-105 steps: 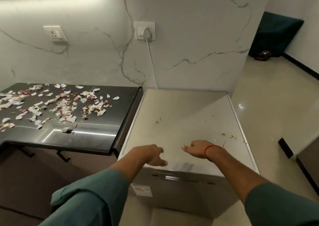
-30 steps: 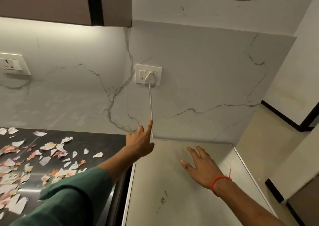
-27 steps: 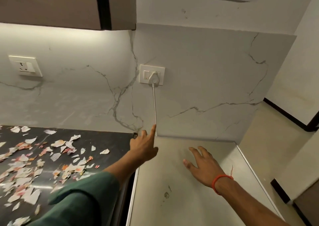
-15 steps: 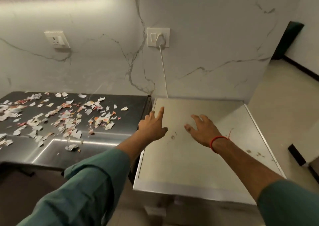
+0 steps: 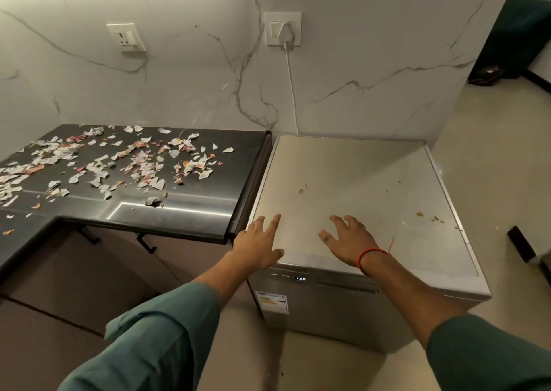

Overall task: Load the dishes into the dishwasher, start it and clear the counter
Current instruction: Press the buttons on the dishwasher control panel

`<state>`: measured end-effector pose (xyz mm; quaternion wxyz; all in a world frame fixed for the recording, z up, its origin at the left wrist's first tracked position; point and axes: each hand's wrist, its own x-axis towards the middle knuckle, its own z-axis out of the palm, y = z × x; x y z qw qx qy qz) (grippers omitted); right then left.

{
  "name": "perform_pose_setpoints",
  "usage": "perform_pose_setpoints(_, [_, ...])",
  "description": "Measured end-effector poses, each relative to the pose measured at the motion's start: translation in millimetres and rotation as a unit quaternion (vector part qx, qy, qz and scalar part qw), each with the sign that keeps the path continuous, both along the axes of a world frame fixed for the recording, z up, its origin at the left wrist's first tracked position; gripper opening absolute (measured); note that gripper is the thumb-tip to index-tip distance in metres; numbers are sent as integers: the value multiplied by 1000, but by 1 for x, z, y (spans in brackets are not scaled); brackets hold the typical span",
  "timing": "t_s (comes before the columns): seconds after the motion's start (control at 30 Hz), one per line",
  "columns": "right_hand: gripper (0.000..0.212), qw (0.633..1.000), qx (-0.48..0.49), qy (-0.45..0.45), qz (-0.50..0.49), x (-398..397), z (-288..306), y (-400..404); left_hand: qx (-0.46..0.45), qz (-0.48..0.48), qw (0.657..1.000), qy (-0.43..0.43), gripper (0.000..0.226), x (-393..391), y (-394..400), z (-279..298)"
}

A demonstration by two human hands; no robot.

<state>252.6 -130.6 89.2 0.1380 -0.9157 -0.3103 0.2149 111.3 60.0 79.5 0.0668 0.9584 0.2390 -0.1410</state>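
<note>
The steel dishwasher point(image 5: 357, 182) stands against the marble wall with its door closed. A small lit display point(image 5: 300, 278) on its front panel reads 130. My left hand point(image 5: 258, 243) is over the front left corner of its top, fingers straight and spread, holding nothing. My right hand point(image 5: 347, 240), with a red thread on the wrist, hovers open over the front middle of the top. To the left, the black counter point(image 5: 185, 208) is strewn with several torn paper scraps point(image 5: 143, 164). No dishes are in sight.
The dishwasher's white plug point(image 5: 285, 32) sits in a wall socket with its cord running down behind the machine. A second socket point(image 5: 126, 37) is further left. Small brown stains point(image 5: 429, 217) mark the dishwasher top. Beige floor extends to the right.
My left hand came down from near the plug and cord to the dishwasher's front edge. My right hand slid back toward the front. The view tilted down, and the front display now shows lit.
</note>
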Motion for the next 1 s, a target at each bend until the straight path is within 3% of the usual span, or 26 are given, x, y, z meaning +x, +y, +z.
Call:
perform_pose_setpoints(0.3, [66, 1000, -6, 4, -12, -45, -27, 18, -48, 14, 998, -37, 94, -47, 22, -25])
perform_pose_setpoints(0.5, [66, 999, -39, -33, 5, -91, -54, 21, -92, -14, 988, -121, 80, -103, 17, -71])
perform_pose_setpoints(0.63, [75, 997, -63, -38, -15, -118, -75, 9, -139, -43, 988, -58, 81, -131, 4, -114])
perform_pose_setpoints(0.73, [68, 996, -83, -20, -31, -129, -87, -6, -191, -7, 980, -47, 79, -142, -5, -125])
perform_pose_setpoints(0.87, [67, 994, -88, 3, -57, -139, -92, -16, -311, 88, 945, -54, 81, -145, -11, -123])
perform_pose_setpoints(1.0, [67, 995, -75, 31, -66, -148, -94, -13, -436, 183, 879, -56, 90, -142, -11, -132])
